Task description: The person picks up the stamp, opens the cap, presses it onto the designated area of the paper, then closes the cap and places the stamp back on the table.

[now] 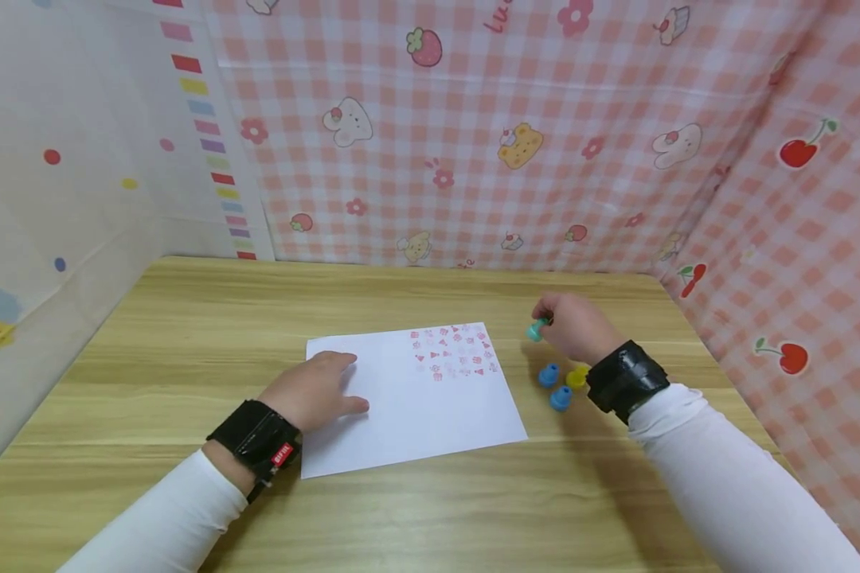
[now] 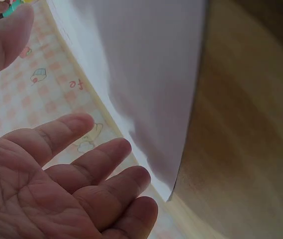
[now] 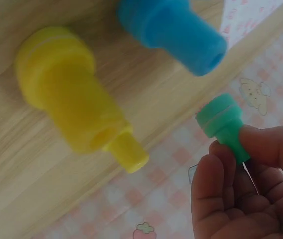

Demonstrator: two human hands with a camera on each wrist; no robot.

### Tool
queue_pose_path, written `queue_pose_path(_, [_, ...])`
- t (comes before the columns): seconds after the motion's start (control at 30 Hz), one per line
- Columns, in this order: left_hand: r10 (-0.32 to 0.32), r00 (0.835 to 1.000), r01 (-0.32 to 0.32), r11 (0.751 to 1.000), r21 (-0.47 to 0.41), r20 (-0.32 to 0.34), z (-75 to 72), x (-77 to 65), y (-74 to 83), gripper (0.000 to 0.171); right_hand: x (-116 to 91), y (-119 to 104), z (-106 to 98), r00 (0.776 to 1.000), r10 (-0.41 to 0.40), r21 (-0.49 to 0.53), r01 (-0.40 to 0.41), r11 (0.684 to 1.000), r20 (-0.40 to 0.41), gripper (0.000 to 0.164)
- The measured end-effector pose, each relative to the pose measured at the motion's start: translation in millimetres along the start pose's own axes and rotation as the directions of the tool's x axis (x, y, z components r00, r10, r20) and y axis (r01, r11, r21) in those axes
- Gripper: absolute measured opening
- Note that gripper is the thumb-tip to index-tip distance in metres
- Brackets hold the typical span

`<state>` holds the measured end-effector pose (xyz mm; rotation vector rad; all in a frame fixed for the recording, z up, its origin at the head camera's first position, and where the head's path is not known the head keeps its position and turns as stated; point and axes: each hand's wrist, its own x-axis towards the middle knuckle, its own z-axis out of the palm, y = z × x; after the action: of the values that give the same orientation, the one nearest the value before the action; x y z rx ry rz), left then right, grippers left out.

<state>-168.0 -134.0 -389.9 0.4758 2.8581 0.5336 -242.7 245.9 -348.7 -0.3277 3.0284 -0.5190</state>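
A green stamp (image 3: 222, 119) is pinched between the thumb and fingers of my right hand (image 1: 576, 326), off to the right of the white paper (image 1: 408, 414). Its wide capped end points away from the fingers. Small red and pink prints (image 1: 453, 350) cover the paper's upper right part. My left hand (image 1: 311, 391) lies at the paper's left edge, thumb and fingers spread and relaxed, the palm holding nothing in the left wrist view. Near the right wrist stand a blue stamp (image 1: 548, 375), a second blue stamp (image 1: 560, 398) and a yellow stamp (image 3: 71, 94).
Another yellow piece (image 3: 129, 152) shows behind the yellow stamp in the right wrist view. The wooden table (image 1: 416, 525) meets a pink checked cloth (image 1: 466, 207) at the back and right. A white dotted cloth (image 1: 79, 207) hangs at the left.
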Motion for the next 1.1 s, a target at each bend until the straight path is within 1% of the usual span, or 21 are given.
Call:
queue_pose_path(0.1, [-0.008, 1.0, 0.008, 1.0, 0.006, 0.007, 0.2, 0.3, -1.1, 0.078, -1, 1, 1, 1.0, 0.013, -0.027, -0.013, 1.0, 0.012, 0.012])
queue_pose_path(0.33, [-0.01, 1.0, 0.01, 1.0, 0.007, 0.008, -0.8, -0.7, 0.1, 0.079, -4, 3, 6, 0.993, 0.081, -0.033, -0.079, 0.996, 0.089, 0.017])
queue_pose_path(0.43, [-0.013, 1.0, 0.013, 1.0, 0.016, 0.005, -1.1, -1.2, 1.1, 0.079, -5, 4, 8, 0.991, 0.079, -0.049, -0.074, 0.996, 0.107, 0.018])
queue_pose_path(0.57, [-0.007, 1.0, 0.007, 0.999, 0.031, 0.003, -1.7, -2.0, 2.6, 0.079, -6, 5, 10, 0.991, 0.056, -0.061, -0.049, 0.997, 0.123, 0.018])
queue_pose_path(0.73, [-0.007, 1.0, 0.007, 1.0, 0.026, 0.005, -1.8, -2.1, 4.1, 0.08, -6, 7, 13, 0.99, 0.046, -0.069, -0.036, 0.997, 0.137, 0.019])
queue_pose_path(1.1, [-0.005, 1.0, 0.005, 1.0, -0.002, -0.005, -0.9, 0.2, 2.9, 0.078, -5, 9, 18, 0.986, 0.063, -0.071, -0.053, 0.996, 0.156, 0.019])
